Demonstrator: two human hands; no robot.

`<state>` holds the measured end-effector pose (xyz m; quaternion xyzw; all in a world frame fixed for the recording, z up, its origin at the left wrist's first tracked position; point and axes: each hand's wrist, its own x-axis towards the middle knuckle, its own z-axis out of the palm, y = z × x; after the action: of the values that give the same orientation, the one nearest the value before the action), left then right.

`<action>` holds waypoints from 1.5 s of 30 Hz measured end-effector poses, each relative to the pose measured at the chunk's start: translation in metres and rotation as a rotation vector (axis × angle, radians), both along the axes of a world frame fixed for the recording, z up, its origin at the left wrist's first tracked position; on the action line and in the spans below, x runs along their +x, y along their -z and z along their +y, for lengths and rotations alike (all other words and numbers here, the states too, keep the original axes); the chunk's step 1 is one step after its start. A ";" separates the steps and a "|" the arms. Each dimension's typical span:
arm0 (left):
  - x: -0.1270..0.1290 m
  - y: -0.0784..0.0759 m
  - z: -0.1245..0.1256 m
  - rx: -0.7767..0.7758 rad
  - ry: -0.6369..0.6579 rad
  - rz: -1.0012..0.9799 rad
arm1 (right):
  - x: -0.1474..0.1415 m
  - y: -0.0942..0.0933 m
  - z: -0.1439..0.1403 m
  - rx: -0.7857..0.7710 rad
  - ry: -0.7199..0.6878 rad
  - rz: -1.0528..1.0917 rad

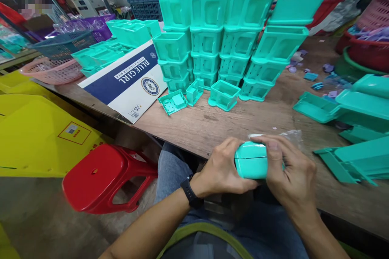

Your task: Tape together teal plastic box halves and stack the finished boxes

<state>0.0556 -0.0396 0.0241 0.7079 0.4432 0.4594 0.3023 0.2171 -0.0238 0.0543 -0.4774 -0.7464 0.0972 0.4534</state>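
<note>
Left hand [223, 168]: we curl our fingers around the left end of the teal plastic part [251, 161], wrist strap showing.
Right hand [290, 172]: our thumb presses on top, fingers wrapped behind — holding the same part.
Teal plastic part: at the near edge of the wooden table [212, 125], between both hands, above our lap.
Far side: stacked teal boxes [231, 36] — well apart from us.
Left: a red stool [100, 178] by the table; a Blue Girl carton [127, 77] lies flat.

I see a small, smooth turquoise plastic box [251, 161] with rounded corners, held level over the wooden table's near edge.
</note>
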 end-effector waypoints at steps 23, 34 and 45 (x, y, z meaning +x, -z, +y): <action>0.003 0.007 -0.008 -0.053 -0.028 -0.090 | 0.003 -0.009 -0.011 0.076 -0.137 -0.082; 0.010 0.031 -0.035 0.334 -0.150 -0.156 | -0.004 0.023 -0.009 -0.869 -0.317 1.172; -0.002 -0.018 -0.035 0.016 -0.108 0.188 | 0.013 0.034 -0.002 -0.647 -0.119 0.894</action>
<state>0.0535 -0.0741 0.0416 0.7255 0.5032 0.4102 0.2286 0.2305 -0.0253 0.0206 -0.4615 -0.4392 0.5400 0.5500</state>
